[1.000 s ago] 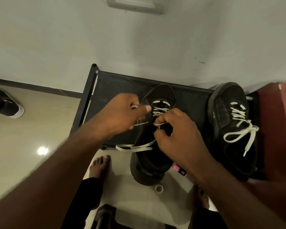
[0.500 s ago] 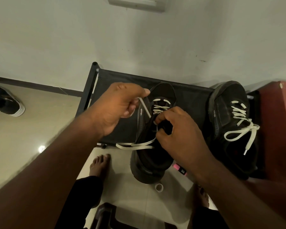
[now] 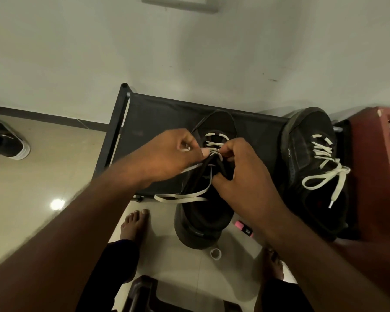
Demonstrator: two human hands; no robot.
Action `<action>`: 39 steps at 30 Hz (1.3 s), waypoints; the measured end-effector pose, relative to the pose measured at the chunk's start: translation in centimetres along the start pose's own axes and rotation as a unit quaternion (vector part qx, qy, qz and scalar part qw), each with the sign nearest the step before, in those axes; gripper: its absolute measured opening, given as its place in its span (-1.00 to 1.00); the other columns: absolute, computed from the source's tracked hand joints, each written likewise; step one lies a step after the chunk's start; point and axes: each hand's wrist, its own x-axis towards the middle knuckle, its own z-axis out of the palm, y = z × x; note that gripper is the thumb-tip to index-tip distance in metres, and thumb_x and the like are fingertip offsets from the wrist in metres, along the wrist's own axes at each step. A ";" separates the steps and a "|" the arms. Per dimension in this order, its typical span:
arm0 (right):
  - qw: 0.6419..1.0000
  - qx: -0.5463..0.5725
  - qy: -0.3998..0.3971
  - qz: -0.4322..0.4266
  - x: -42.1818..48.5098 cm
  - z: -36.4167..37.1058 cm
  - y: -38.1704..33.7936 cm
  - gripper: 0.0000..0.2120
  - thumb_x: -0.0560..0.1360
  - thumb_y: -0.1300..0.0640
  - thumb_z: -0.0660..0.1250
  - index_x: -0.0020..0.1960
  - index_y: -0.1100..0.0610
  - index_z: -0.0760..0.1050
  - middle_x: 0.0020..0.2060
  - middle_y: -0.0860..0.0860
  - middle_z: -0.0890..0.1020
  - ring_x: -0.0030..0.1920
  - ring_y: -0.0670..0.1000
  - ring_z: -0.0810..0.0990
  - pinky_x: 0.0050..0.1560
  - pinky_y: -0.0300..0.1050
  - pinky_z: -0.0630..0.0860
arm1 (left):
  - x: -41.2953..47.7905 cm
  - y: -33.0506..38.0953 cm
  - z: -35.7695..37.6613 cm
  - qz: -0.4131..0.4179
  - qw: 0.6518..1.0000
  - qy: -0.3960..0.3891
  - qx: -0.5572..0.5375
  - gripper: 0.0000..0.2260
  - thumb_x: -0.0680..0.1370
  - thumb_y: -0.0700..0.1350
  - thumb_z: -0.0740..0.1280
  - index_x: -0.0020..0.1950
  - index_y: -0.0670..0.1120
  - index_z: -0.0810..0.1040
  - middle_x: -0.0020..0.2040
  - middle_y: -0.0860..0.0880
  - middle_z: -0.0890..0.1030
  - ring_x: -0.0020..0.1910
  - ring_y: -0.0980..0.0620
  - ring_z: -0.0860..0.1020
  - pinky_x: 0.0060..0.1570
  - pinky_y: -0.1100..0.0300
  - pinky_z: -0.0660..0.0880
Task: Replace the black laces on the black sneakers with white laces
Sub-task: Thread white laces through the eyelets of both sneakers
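Note:
A black sneaker [image 3: 200, 224] lies on the black rack [image 3: 158, 113], its heel hanging over the front edge. White lace [image 3: 180, 197] crosses its upper eyelets, and loose ends trail off to the left. My left hand [image 3: 167, 154] pinches the lace at the shoe's left eyelets. My right hand [image 3: 241, 172] grips the tongue and the right eyelet edge, fingers curled. A second black sneaker [image 3: 311, 167] to the right carries a tied white lace [image 3: 324, 174].
A red cabinet [image 3: 374, 167] borders the rack on the right. On the tiled floor lie a pink marker [image 3: 243, 228], a small white ring [image 3: 215, 253], another dark shoe [image 3: 7, 143] at far left, and my bare feet [image 3: 134, 224]. A dark stool [image 3: 142, 293] stands below.
My left hand has dropped from its raised pull and come back in against the shoe's eyelets. My right hand has stayed on the tongue.

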 end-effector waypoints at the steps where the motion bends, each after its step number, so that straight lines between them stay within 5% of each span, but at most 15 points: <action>1: 1.000 0.001 0.004 0.000 0.0 0.1 0.1 -0.63 0.44 0.17 0.47 0.15 -0.04 0.39 0.05 -0.11 0.50 0.03 -0.14 0.51 0.00 -0.27 0.52 | -0.1 0.1 0.1 0.005 1.000 -0.028 0.013 -0.81 0.57 0.14 0.31 -0.07 0.04 0.56 -0.13 0.14 0.57 -0.13 0.29 0.50 -0.21 0.28 0.34; 4: 1.000 0.001 0.013 -0.006 0.0 0.2 0.2 -0.67 0.44 0.18 0.46 0.13 -0.01 0.42 0.04 -0.11 0.48 0.02 -0.14 0.50 -0.01 -0.31 0.48 | -0.2 0.1 -0.4 0.007 0.997 -0.076 0.026 -0.79 0.59 0.09 0.30 -0.12 0.00 0.59 -0.21 0.13 0.57 -0.28 0.37 0.51 -0.21 0.28 0.34; 8: 1.000 -0.009 0.007 -0.010 0.1 0.3 0.4 -0.65 0.45 0.17 0.45 0.18 0.01 0.44 0.07 -0.12 0.47 0.06 -0.14 0.48 0.04 -0.34 0.45 | -0.1 -0.4 -0.7 0.010 0.995 -0.098 0.026 -0.90 0.59 -0.04 0.34 -0.04 -0.01 0.64 -0.11 0.07 0.64 -0.15 0.24 0.55 -0.15 0.29 0.40; 11: 1.000 -0.010 0.012 -0.011 0.3 0.3 0.7 -0.64 0.44 0.19 0.44 0.19 0.02 0.45 0.07 -0.12 0.47 0.06 -0.15 0.49 0.01 -0.40 0.42 | 0.0 -0.3 -0.6 0.017 0.995 -0.094 0.010 -0.90 0.59 -0.09 0.35 -0.05 -0.02 0.66 -0.21 0.11 0.64 -0.25 0.31 0.56 -0.24 0.44 0.41; 15: 1.000 -0.008 0.018 -0.005 0.5 0.3 0.9 -0.66 0.44 0.19 0.44 0.18 0.01 0.46 0.07 -0.12 0.48 0.03 -0.16 0.50 -0.06 -0.46 0.37 | 0.1 -0.2 -0.5 0.042 0.996 -0.085 -0.005 -0.88 0.57 -0.14 0.36 -0.06 -0.02 0.70 -0.15 0.12 0.70 -0.12 0.27 0.60 -0.07 0.33 0.41; 19: 1.000 -0.015 0.022 -0.007 0.6 0.3 1.0 -0.67 0.45 0.19 0.42 0.19 0.02 0.47 0.07 -0.11 0.48 0.01 -0.17 0.49 -0.10 -0.48 0.35 | -0.1 -0.1 -0.6 0.045 0.995 -0.093 -0.010 -0.85 0.58 -0.17 0.33 -0.03 -0.02 0.71 -0.22 0.16 0.68 -0.22 0.35 0.55 -0.24 0.52 0.36; 26: 1.000 -0.015 0.019 -0.010 0.6 0.3 0.8 -0.69 0.46 0.19 0.42 0.17 0.02 0.47 0.06 -0.11 0.48 0.02 -0.16 0.50 -0.08 -0.46 0.36 | -0.4 -0.1 -0.9 0.043 0.994 -0.098 -0.011 -0.84 0.59 -0.13 0.33 0.03 0.03 0.70 -0.13 0.20 0.68 -0.11 0.33 0.57 -0.08 0.35 0.38; 29: 1.000 -0.015 0.009 -0.016 0.6 0.1 0.6 -0.70 0.47 0.17 0.42 0.17 0.02 0.48 0.07 -0.11 0.48 0.00 -0.16 0.50 -0.09 -0.45 0.37 | -0.4 -0.5 -0.9 0.054 0.998 -0.038 0.013 -0.83 0.62 -0.11 0.30 0.09 0.12 0.63 -0.20 0.25 0.63 -0.17 0.29 0.57 -0.18 0.42 0.41; 35: 0.999 0.027 0.005 -0.023 -0.3 -1.0 -0.1 -0.73 0.50 0.16 0.42 0.17 0.01 0.52 0.10 -0.11 0.55 0.06 -0.17 0.54 0.05 -0.37 0.47 | 0.3 -1.4 -0.9 -0.004 0.977 0.183 0.107 -0.69 0.58 -0.33 0.25 0.19 -0.01 0.61 0.14 0.01 0.58 0.05 0.08 0.55 -0.05 0.35 0.40; 39: 0.996 0.032 0.030 -0.078 -1.3 -2.3 -1.2 -0.98 0.48 0.14 0.40 -0.13 0.06 0.60 -0.22 -0.12 0.60 -0.25 -0.12 0.57 -0.22 -0.23 0.50 | -0.1 -0.8 -0.7 0.060 0.972 0.221 0.052 -0.76 0.61 -0.28 0.24 0.10 -0.02 0.64 0.01 0.09 0.62 -0.08 0.23 0.54 -0.22 0.62 0.35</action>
